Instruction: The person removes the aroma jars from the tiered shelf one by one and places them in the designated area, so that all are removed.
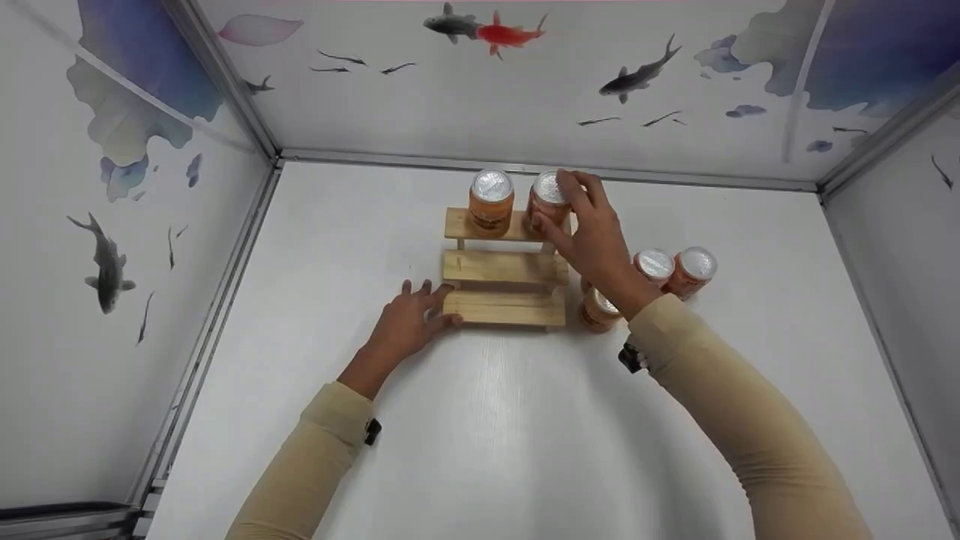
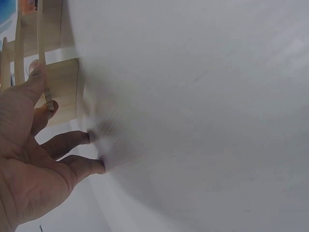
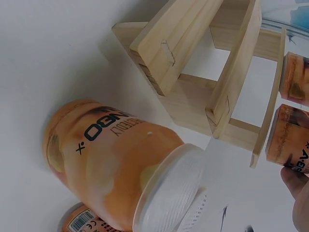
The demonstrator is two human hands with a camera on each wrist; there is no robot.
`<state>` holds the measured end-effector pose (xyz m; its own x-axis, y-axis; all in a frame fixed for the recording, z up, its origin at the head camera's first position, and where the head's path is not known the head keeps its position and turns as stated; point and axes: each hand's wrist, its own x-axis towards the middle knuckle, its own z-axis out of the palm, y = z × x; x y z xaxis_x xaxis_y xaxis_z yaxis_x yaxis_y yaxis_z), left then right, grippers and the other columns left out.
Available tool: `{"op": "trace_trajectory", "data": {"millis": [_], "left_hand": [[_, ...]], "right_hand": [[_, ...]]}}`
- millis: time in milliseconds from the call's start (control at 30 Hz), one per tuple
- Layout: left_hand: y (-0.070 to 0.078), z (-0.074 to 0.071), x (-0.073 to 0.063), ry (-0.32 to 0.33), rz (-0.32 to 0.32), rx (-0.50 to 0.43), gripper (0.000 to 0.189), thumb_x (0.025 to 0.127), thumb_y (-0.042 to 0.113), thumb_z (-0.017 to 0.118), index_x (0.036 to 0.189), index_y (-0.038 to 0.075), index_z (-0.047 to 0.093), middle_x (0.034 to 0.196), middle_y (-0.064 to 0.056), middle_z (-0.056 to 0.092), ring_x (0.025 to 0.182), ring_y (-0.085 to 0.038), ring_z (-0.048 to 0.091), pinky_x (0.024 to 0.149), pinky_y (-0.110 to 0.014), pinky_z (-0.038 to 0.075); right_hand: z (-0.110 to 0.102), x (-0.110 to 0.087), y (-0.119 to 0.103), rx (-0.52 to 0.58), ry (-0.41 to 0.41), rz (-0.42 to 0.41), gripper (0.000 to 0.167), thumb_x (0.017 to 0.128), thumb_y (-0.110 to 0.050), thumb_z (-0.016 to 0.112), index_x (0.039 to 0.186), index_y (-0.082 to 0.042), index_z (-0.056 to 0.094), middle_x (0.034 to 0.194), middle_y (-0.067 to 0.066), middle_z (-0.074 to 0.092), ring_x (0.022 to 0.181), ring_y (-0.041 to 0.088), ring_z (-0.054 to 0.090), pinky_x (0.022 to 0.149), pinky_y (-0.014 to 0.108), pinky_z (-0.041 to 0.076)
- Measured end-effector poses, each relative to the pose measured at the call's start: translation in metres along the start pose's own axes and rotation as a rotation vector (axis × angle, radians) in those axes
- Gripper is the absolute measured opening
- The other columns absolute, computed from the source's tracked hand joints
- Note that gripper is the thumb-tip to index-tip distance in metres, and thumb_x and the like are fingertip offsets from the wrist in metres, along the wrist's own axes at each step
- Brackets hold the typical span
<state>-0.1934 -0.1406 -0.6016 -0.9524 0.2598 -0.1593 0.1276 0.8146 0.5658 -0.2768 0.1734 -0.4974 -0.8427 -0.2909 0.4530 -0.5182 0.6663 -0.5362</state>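
Observation:
A three-step wooden rack (image 1: pixel 506 266) stands on the white table. On its top step, toward the left, sits an orange-labelled jar (image 1: pixel 490 213) with a shiny lid. My right hand (image 1: pixel 600 238) grips a second such jar (image 1: pixel 541 213) at the right of that step, thumb on its near side and fingers over the lid's far edge. At the left end of the lowest step, my left hand (image 1: pixel 405 324) pinches the board between thumb and index finger. Its other fingers spread down to the table in the left wrist view.
Several more orange jars stand on the table right of the rack, among them a near jar (image 1: pixel 598 315) and a far-right jar (image 1: pixel 691 274). My right forearm partly covers this group. Printed white walls (image 1: pixel 517 97) enclose the table behind and at both sides.

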Motion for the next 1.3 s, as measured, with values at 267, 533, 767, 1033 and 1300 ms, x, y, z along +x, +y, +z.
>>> {"op": "trace_trajectory", "data": {"millis": [267, 533, 767, 1033, 1300], "left_hand": [[0.000, 0.000, 0.000, -0.010, 0.008, 0.010, 0.080, 0.102, 0.067, 0.064, 0.165, 0.019, 0.054, 0.168, -0.033, 0.045, 0.159, -0.066, 0.030, 0.122, -0.075, 0.042], [0.001, 0.000, -0.001, -0.009, 0.008, -0.008, 0.077, 0.103, 0.065, 0.065, 0.165, 0.020, 0.054, 0.168, -0.032, 0.044, 0.159, -0.066, 0.029, 0.123, -0.076, 0.040], [0.000, 0.000, 0.000, -0.008, 0.003, 0.010, 0.077, 0.103, 0.066, 0.065, 0.165, 0.021, 0.054, 0.168, -0.032, 0.044, 0.159, -0.065, 0.030, 0.123, -0.074, 0.041], [0.003, 0.002, 0.000, -0.026, -0.037, 0.026, 0.077, 0.104, 0.066, 0.064, 0.168, 0.024, 0.051, 0.172, -0.027, 0.042, 0.164, -0.059, 0.028, 0.123, -0.074, 0.040], [0.003, 0.007, -0.002, -0.015, -0.033, 0.058, 0.078, 0.107, 0.067, 0.057, 0.170, 0.023, 0.046, 0.174, -0.026, 0.040, 0.167, -0.048, 0.031, 0.127, -0.067, 0.040]], "right_hand": [[-0.009, -0.006, 0.004, 0.018, 0.025, 0.017, 0.068, 0.103, -0.024, 0.082, 0.160, -0.004, 0.051, 0.153, 0.023, 0.052, 0.130, 0.037, 0.068, 0.103, 0.050, 0.062], [-0.018, -0.014, 0.009, 0.028, 0.040, 0.012, 0.067, 0.101, -0.025, 0.084, 0.158, -0.005, 0.053, 0.151, 0.019, 0.054, 0.128, 0.033, 0.068, 0.100, 0.048, 0.063], [-0.032, -0.025, 0.018, 0.010, 0.056, 0.007, 0.066, 0.100, -0.024, 0.085, 0.156, -0.003, 0.056, 0.147, 0.021, 0.057, 0.123, 0.030, 0.068, 0.095, 0.044, 0.063], [-0.046, -0.039, 0.027, -0.007, 0.072, 0.015, 0.065, 0.096, -0.021, 0.089, 0.152, -0.004, 0.058, 0.144, 0.021, 0.059, 0.125, 0.031, 0.070, 0.096, 0.043, 0.064], [-0.058, -0.052, 0.033, -0.044, 0.105, 0.028, 0.066, 0.093, -0.019, 0.092, 0.150, -0.003, 0.061, 0.142, 0.023, 0.061, 0.124, 0.031, 0.070, 0.093, 0.043, 0.064]]}}
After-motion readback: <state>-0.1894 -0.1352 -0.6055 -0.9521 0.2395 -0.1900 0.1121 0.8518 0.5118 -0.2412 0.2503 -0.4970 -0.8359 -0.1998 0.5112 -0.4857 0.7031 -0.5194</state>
